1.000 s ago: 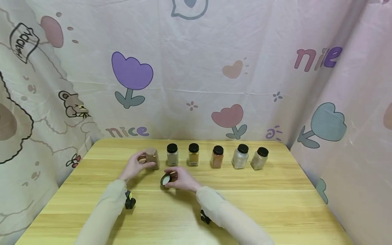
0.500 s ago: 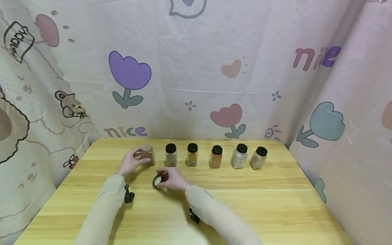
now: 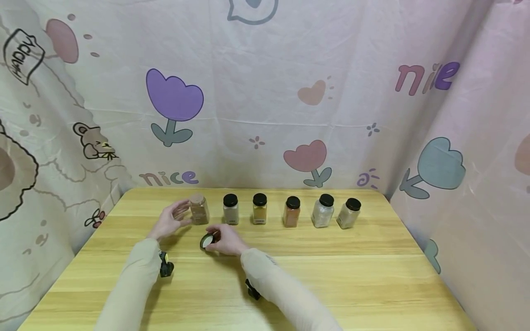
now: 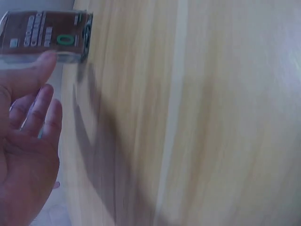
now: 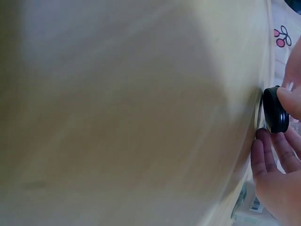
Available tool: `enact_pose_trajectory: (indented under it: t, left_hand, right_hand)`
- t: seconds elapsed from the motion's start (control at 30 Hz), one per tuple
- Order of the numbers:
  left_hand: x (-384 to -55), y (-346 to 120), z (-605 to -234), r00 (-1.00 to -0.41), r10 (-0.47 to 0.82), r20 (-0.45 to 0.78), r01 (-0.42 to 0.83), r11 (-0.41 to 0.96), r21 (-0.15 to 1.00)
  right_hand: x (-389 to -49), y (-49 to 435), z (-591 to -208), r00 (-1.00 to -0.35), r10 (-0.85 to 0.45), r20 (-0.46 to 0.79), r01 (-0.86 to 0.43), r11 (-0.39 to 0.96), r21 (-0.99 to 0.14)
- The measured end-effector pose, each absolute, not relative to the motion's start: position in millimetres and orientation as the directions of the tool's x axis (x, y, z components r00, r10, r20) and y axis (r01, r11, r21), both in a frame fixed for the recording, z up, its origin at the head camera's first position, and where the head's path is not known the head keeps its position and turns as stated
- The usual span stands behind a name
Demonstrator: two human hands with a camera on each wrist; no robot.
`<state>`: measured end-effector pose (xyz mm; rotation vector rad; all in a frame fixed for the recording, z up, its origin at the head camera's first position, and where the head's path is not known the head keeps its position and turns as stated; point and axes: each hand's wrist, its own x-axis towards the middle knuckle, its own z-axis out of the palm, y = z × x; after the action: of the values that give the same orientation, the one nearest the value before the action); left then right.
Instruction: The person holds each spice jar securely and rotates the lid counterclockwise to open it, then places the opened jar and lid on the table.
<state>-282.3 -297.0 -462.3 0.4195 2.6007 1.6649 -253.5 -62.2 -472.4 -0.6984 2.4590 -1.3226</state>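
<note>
An uncapped spice jar point(image 3: 199, 209) of brown powder stands at the left end of a row on the wooden table point(image 3: 331, 266). My left hand point(image 3: 179, 216) hovers just left of it with relaxed, spread fingers; in the left wrist view the left hand point(image 4: 46, 81) has its thumb tip by the jar point(image 4: 44, 40). My right hand point(image 3: 213, 239) pinches a black lid point(image 3: 205, 241) with a white lining, low over the table in front of the jar. The right wrist view shows the lid point(image 5: 275, 109) between my thumb and fingers.
Several capped jars continue the row to the right: a pale one point(image 3: 230, 209), a yellow one point(image 3: 259, 209), an orange one point(image 3: 292, 212), and two greyish ones point(image 3: 323, 211) point(image 3: 349, 214). A printed cloth point(image 3: 265, 92) closes in the back and both sides.
My left hand has let go of the uncapped jar and drawn back a little to the left. My right hand has carried the lid slightly leftward.
</note>
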Motion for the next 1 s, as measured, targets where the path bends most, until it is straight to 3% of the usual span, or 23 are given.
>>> enact_pose_trajectory:
  t: [1.0]
  left_hand:
    - [-267.5, -311.9, -470.5, -0.984, 0.120, 0.129, 0.171, 0.479, 0.861]
  right_hand:
    - [-258.8, -98.8, -478.5, -0.907, -0.418, 0.045, -0.323, 0.624, -0.712]
